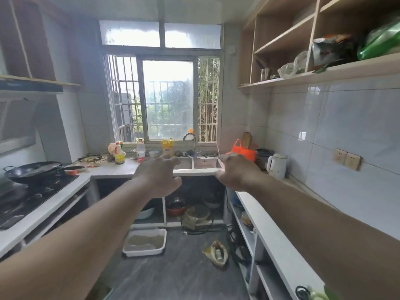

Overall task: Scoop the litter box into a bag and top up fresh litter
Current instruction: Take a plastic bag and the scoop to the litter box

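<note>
Two hands, left (159, 174) and right (234, 171), are held outstretched, fingers loosely spread, nothing gripped. The litter box (145, 242) is seen on the floor well below them

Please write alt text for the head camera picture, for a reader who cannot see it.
Two bare, empty hands, left hand and right hand, reach forward in a narrow kitchen. On the grey floor below lies a white rectangular plastic litter box holding sandy litter, with an open yellowish bag to its right.

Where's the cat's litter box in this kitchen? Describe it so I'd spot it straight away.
Look under the window, below the sink, on the grey floor. The litter box is a shallow white rectangular tray holding sandy litter, unlike the crumpled open bag to its right.
</note>
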`<state>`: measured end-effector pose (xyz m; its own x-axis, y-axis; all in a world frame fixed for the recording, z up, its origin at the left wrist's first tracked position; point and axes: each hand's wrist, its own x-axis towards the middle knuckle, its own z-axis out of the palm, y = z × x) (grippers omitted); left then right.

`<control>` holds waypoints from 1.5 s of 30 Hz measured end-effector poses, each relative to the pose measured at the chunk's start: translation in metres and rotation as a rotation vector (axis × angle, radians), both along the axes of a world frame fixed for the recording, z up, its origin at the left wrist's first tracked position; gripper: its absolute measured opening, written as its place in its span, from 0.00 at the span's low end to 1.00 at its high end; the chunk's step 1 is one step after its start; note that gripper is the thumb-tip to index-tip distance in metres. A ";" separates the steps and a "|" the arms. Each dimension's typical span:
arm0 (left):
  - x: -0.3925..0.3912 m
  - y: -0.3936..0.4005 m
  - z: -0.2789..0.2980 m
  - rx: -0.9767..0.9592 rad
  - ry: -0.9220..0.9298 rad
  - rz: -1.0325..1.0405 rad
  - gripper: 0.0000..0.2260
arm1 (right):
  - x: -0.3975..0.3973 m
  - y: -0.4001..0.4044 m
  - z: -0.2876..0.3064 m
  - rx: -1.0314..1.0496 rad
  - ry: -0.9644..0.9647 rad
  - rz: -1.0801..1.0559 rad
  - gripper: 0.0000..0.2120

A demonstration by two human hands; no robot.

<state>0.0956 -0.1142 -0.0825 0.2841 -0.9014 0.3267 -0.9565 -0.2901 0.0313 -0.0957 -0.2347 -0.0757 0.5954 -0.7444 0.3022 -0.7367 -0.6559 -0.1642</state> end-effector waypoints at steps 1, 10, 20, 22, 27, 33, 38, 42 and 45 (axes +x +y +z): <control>0.003 -0.011 -0.002 0.007 -0.010 0.002 0.26 | 0.005 -0.013 -0.004 0.004 -0.005 0.006 0.25; 0.029 -0.151 -0.025 0.030 -0.031 0.027 0.25 | 0.048 -0.153 -0.036 -0.007 -0.034 0.024 0.20; 0.076 -0.231 -0.011 0.002 -0.002 0.092 0.26 | 0.094 -0.243 -0.018 0.004 -0.045 0.101 0.21; 0.091 -0.240 -0.013 -0.013 0.005 0.109 0.26 | 0.106 -0.254 -0.023 0.002 -0.046 0.113 0.22; 0.135 -0.267 -0.027 -0.011 0.019 0.104 0.26 | 0.145 -0.279 -0.033 0.007 -0.031 0.110 0.24; 0.197 -0.312 -0.034 -0.042 0.033 0.061 0.27 | 0.203 -0.317 -0.037 0.002 -0.027 0.073 0.25; 0.242 -0.351 -0.031 -0.058 0.037 0.023 0.27 | 0.245 -0.346 -0.038 0.021 -0.008 0.020 0.24; 0.261 -0.381 -0.033 -0.042 0.051 -0.013 0.27 | 0.272 -0.372 -0.037 0.031 0.006 -0.001 0.24; 0.277 -0.404 -0.036 -0.051 0.060 -0.020 0.27 | 0.294 -0.397 -0.039 0.052 0.004 0.000 0.24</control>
<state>0.3730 -0.5182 -0.1185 0.2869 -0.8896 0.3555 -0.9580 -0.2676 0.1033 0.1983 -0.6317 -0.1151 0.5966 -0.7589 0.2609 -0.7372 -0.6468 -0.1955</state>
